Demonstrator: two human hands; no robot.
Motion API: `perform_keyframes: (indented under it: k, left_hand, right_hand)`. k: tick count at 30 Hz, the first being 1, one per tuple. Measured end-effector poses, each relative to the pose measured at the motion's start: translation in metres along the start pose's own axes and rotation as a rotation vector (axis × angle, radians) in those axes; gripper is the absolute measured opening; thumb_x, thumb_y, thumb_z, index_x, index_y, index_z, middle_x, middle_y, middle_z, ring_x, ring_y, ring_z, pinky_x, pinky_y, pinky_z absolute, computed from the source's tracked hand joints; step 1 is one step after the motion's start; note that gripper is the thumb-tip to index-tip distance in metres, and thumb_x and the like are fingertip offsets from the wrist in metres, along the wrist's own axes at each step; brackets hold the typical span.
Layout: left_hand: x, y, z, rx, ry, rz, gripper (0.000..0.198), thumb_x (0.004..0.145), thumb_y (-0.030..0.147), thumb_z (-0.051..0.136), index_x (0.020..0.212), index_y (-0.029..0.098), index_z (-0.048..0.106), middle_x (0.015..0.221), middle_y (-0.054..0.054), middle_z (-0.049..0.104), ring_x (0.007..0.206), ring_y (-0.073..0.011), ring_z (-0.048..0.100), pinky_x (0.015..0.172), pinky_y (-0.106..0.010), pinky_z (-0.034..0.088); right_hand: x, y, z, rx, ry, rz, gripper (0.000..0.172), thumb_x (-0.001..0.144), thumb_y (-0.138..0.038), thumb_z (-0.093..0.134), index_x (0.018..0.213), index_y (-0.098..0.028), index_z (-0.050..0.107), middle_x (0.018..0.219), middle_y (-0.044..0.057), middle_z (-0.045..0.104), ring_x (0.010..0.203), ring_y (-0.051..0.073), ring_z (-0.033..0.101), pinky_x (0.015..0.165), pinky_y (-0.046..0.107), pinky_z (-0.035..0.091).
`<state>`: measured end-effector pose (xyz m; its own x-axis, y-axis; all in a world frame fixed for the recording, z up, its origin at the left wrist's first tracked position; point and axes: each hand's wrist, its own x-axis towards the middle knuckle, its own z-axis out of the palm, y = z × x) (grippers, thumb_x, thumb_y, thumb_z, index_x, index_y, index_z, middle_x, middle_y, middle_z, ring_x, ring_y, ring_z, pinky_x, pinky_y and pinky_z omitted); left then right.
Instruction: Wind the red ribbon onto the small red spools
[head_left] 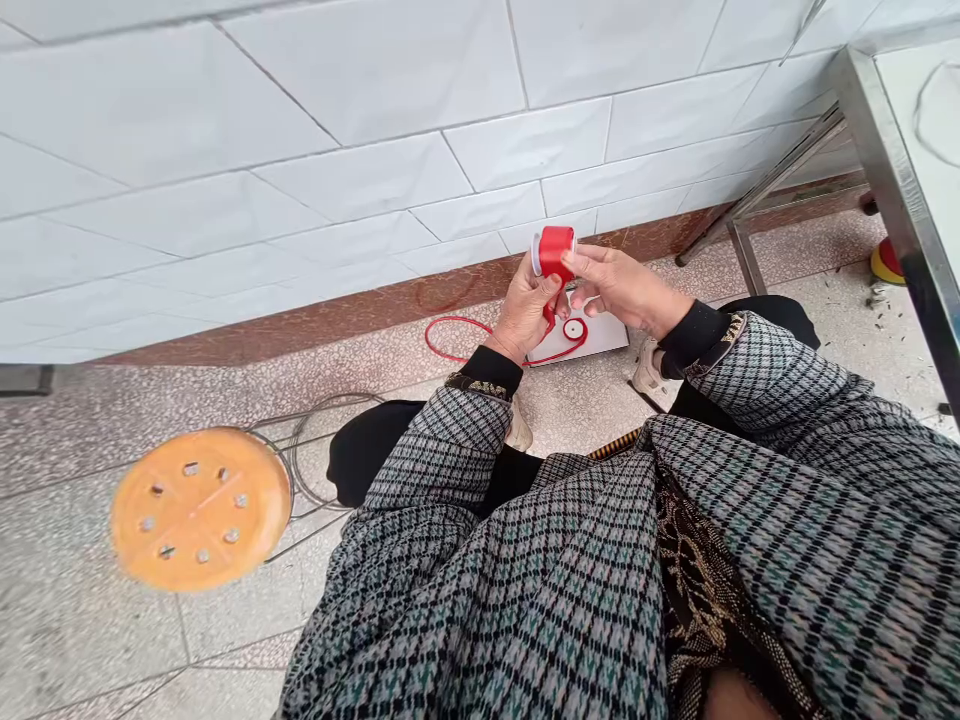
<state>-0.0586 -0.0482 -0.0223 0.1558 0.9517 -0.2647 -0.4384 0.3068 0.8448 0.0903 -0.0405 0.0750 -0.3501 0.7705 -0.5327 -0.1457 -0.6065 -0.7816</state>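
Note:
A spool of wide red ribbon [556,243] with white rims is raised in front of me, low against the wall. My left hand [528,305] grips it from the lower left, thumb across the front. From the right, my right hand [616,283] pinches the ribbon at the spool's edge with its thumb, its other fingers curled below. Something red hangs under my left fingers; whether it is loose ribbon or another item I cannot make out. Beneath the hands, a small roll of narrow red ribbon [575,330] rests on a white flat box or board [609,336], its strand looping left over the floor.
To the left stands a stool with a round orange seat [201,510] and thin metal legs. A metal-framed table [892,150] is at the right. White wall tiles [420,70] rise close in front. A red and yellow object [888,262] lies under the table near scattered debris.

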Motion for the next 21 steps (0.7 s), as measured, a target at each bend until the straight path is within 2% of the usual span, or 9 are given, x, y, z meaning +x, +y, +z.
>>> perform_keyframes:
  k: [2, 4, 8, 11, 15, 18, 21]
  left_hand:
    - [-0.001, 0.0, 0.007, 0.0, 0.01, 0.006, 0.059, 0.073, 0.064, 0.096, 0.108, 0.027, 0.066, 0.06, 0.008, 0.056, 0.045, -0.0093, 0.053, 0.046, -0.023, 0.046]
    - [-0.003, 0.0, 0.013, 0.013, 0.028, 0.013, 0.056, 0.076, 0.062, 0.095, 0.106, 0.026, 0.066, 0.062, 0.008, 0.058, 0.047, -0.0091, 0.055, 0.049, -0.023, 0.046]
    - [-0.005, -0.004, 0.021, -0.03, 0.057, 0.074, 0.054, 0.076, 0.051, 0.098, 0.112, 0.025, 0.068, 0.074, 0.004, 0.069, 0.054, -0.0084, 0.058, 0.056, -0.024, 0.05]
    - [-0.006, -0.007, 0.019, -0.045, 0.08, 0.076, 0.052, 0.077, 0.04, 0.099, 0.116, 0.023, 0.07, 0.083, 0.001, 0.073, 0.061, -0.0086, 0.061, 0.063, -0.023, 0.053]
    - [-0.004, -0.006, 0.011, 0.009, 0.089, 0.063, 0.052, 0.075, 0.023, 0.097, 0.12, 0.024, 0.072, 0.07, 0.006, 0.062, 0.063, -0.0101, 0.06, 0.065, -0.022, 0.052]
    - [-0.001, -0.002, 0.005, 0.058, 0.094, 0.061, 0.061, 0.071, 0.014, 0.096, 0.126, 0.025, 0.072, 0.064, 0.008, 0.056, 0.062, -0.0112, 0.06, 0.062, -0.021, 0.049]
    - [0.001, 0.003, 0.0, 0.096, 0.071, 0.066, 0.073, 0.069, 0.009, 0.094, 0.136, 0.025, 0.07, 0.069, 0.007, 0.062, 0.064, -0.0111, 0.061, 0.061, -0.02, 0.048]
  right_hand:
    - [0.002, 0.004, 0.005, -0.105, 0.047, -0.073, 0.022, 0.096, -0.033, 0.084, 0.087, -0.019, 0.07, 0.065, -0.003, 0.067, 0.048, 0.006, 0.056, 0.042, 0.015, 0.036]
    - [0.007, 0.007, 0.008, -0.14, 0.141, -0.126, 0.03, 0.097, -0.031, 0.082, 0.076, -0.019, 0.064, 0.055, -0.006, 0.059, 0.042, 0.005, 0.047, 0.04, 0.015, 0.029]
    - [0.016, 0.006, 0.006, -0.007, 0.281, -0.136, 0.043, 0.1, -0.033, 0.079, 0.068, -0.021, 0.053, 0.046, -0.01, 0.043, 0.039, 0.003, 0.029, 0.038, 0.017, 0.019]
    - [0.018, 0.001, 0.002, 0.151, 0.274, -0.055, 0.04, 0.104, -0.034, 0.075, 0.075, -0.021, 0.051, 0.052, -0.01, 0.047, 0.04, 0.003, 0.027, 0.038, 0.016, 0.02]
    - [0.016, -0.007, 0.0, 0.269, 0.257, 0.069, 0.027, 0.11, -0.029, 0.064, 0.086, -0.021, 0.055, 0.056, -0.012, 0.047, 0.038, 0.001, 0.026, 0.038, 0.013, 0.02]
    - [0.013, -0.012, 0.0, 0.34, 0.231, 0.141, 0.024, 0.112, -0.025, 0.058, 0.089, -0.02, 0.056, 0.058, -0.012, 0.049, 0.036, 0.0, 0.025, 0.037, 0.011, 0.02]
    - [0.01, -0.016, 0.0, 0.405, 0.198, 0.205, 0.025, 0.114, -0.024, 0.054, 0.088, -0.02, 0.054, 0.058, -0.011, 0.05, 0.035, -0.001, 0.026, 0.036, 0.009, 0.019]
